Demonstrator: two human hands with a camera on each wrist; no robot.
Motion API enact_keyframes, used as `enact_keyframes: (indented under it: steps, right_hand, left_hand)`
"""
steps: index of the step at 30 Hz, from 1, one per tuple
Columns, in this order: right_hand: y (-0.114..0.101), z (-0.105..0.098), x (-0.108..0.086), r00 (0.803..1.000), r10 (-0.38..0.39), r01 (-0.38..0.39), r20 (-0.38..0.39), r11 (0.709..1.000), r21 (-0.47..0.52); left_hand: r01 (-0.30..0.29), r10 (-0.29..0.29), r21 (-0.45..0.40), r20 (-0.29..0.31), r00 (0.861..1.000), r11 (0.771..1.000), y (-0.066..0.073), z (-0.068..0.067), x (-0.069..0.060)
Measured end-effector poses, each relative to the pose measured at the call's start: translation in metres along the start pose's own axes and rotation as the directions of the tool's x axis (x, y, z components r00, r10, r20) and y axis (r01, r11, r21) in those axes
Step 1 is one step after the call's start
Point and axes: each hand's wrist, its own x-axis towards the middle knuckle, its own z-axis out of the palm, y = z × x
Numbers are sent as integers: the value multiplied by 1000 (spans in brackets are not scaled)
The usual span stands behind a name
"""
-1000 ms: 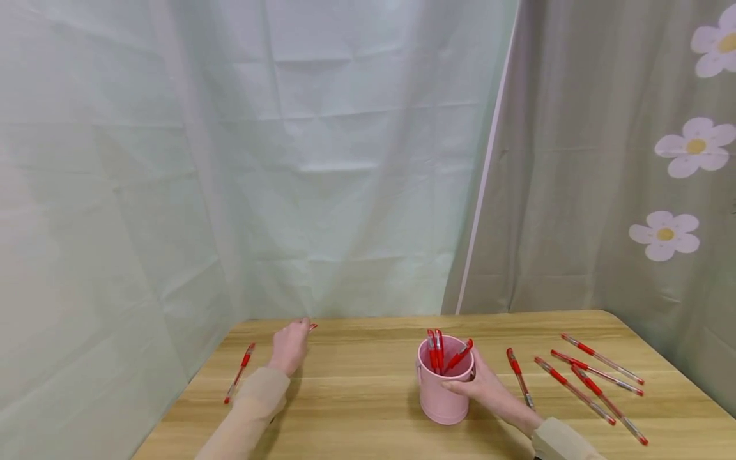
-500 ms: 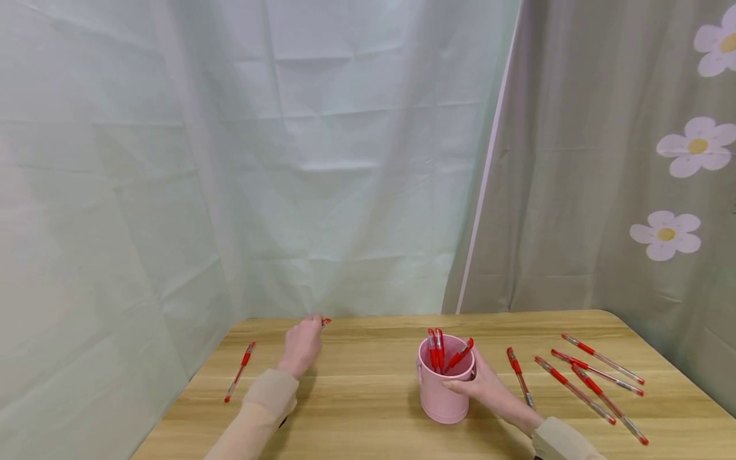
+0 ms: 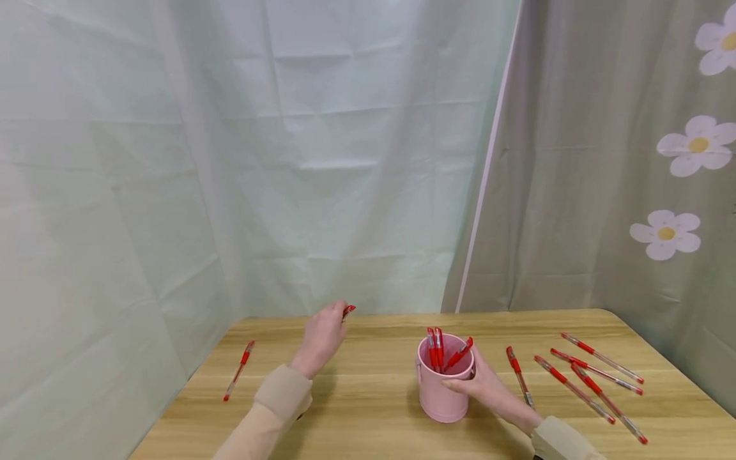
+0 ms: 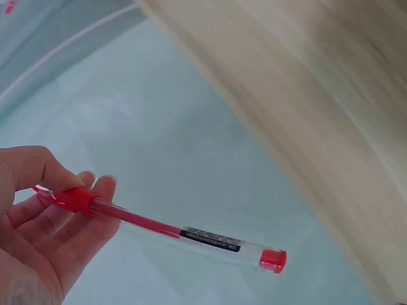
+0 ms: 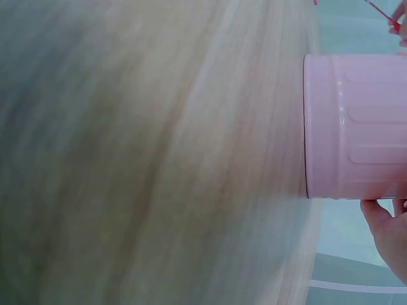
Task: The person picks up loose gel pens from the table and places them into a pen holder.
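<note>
In the left wrist view, my left hand [image 4: 51, 222] pinches a clear-barrelled pen with a red grip and red end [image 4: 210, 238] between thumb and fingers. In the head view that left hand [image 3: 324, 333] is raised over the far left part of the table, the pen's red cap [image 3: 348, 310] showing past the fingers. My right hand [image 3: 489, 386] holds the side of a pink bucket [image 3: 443, 399], thumb across its front below the rim. The bucket stands upright, and several red pens [image 3: 439, 348] lean inside it. In the right wrist view the bucket [image 5: 362, 127] rests on the tabletop.
Several red pens lie on the wooden table [image 3: 368, 396] to the right of the bucket, among them a pen [image 3: 520, 377] close to my right wrist. One pen [image 3: 239, 370] lies near the left edge. Curtains [image 3: 345, 191] hang behind the table.
My left hand has lifted off the far left of the table and moved right toward the bucket, carrying the pen. The right hand and the bucket have stayed in place.
</note>
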Motion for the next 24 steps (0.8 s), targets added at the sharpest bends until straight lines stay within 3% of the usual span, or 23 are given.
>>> enact_keyframes:
  steps: [9, 18, 24]
  right_hand:
    - [-1, 0, -1, 1000, -8, 8, -8, 1000, -11]
    - [1, -1, 1, 1000, -15, 15, -10, 1000, 6]
    - [2, 0, 1, 1000, -16, 16, -6, 1000, 18]
  left_hand:
    - [-99, 90, -117, -78, 993, 988, 29, -13, 10]
    - [-115, 90, -219, -120, 989, 969, 48, -20, 18]
    - [-122, 78, -324, -146, 986, 938, 65, -27, 20]
